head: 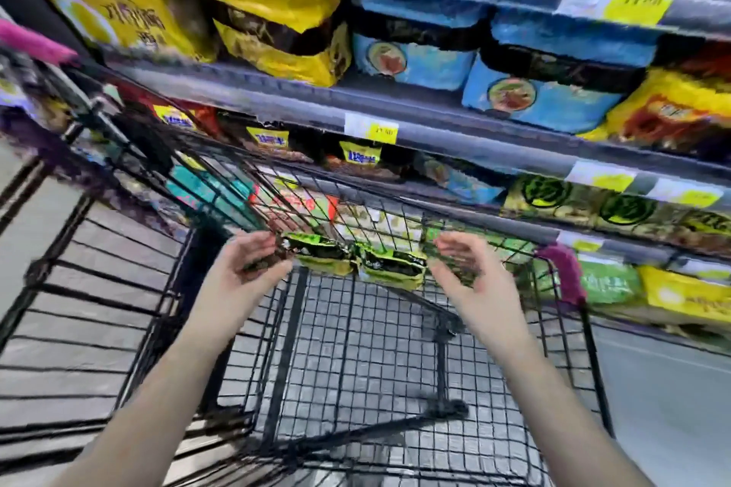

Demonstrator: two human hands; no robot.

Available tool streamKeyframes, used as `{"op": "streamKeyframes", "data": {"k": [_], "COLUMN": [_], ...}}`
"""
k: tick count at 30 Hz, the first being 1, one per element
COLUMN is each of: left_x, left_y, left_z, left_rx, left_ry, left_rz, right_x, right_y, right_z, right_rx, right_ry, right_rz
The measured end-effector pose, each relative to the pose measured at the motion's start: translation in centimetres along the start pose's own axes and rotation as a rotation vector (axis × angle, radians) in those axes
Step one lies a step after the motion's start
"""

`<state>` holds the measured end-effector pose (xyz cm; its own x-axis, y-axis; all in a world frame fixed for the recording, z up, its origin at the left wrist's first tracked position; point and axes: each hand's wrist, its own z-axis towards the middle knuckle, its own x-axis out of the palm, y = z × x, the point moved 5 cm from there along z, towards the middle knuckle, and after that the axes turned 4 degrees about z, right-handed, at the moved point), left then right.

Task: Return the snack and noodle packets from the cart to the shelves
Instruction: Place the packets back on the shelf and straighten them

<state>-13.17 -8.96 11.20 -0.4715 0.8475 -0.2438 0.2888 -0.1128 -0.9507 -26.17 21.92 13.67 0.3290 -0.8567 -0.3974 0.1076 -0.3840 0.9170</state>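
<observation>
A green and black noodle packet (356,263) hangs level above the black wire cart (569,289), close to its far wall. My left hand (253,263) grips the packet's left end with curled fingers. My right hand (463,265) holds the right end, and a dark part of the wrapper shows in its palm. The frame is blurred by motion. Beyond the cart stand the shelves (435,123), and a row of similar green and black packets (617,206) lies on the lower shelf at the right.
Yellow packets (277,24) and blue packets (534,91) fill the upper shelf. Green and yellow bags (672,293) lie on the lowest shelf at the right. A second black cart (79,289) stands to the left. Pink handle grips (561,273) cap the cart's corners.
</observation>
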Motion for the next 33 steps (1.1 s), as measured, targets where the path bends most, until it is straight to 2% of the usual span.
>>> {"op": "streamKeyframes", "data": {"k": [5, 12, 18, 23, 26, 33], "left_x": [1.1, 2.7, 4.1, 4.6, 5.5, 6.1], "left_y": [6.8, 12.6, 14.7, 15.6, 15.7, 16.3], "left_z": [4.6, 9.1, 12.0, 13.1, 12.7, 11.8], "left_rx": [-0.09, -0.16, -0.14, -0.085, -0.082, -0.113], "left_ry": [0.001, -0.027, -0.019, -0.129, -0.15, -0.167], "left_rz": [0.079, 0.242, 0.429, 0.635, 0.694, 0.715], "right_x": [2.5, 5.2, 6.8, 7.4, 7.7, 8.1], "right_y": [-7.9, -14.0, -17.4, -19.2, -19.9, -20.8], "right_z": [1.3, 3.4, 4.9, 5.7, 5.8, 5.6], "right_rx": [0.181, 0.287, 0.302, 0.299, 0.317, 0.327], "right_ry": [-0.072, -0.016, 0.005, 0.013, 0.052, -0.012], "right_rz": [-0.009, -0.024, -0.089, -0.158, -0.193, -0.173]}}
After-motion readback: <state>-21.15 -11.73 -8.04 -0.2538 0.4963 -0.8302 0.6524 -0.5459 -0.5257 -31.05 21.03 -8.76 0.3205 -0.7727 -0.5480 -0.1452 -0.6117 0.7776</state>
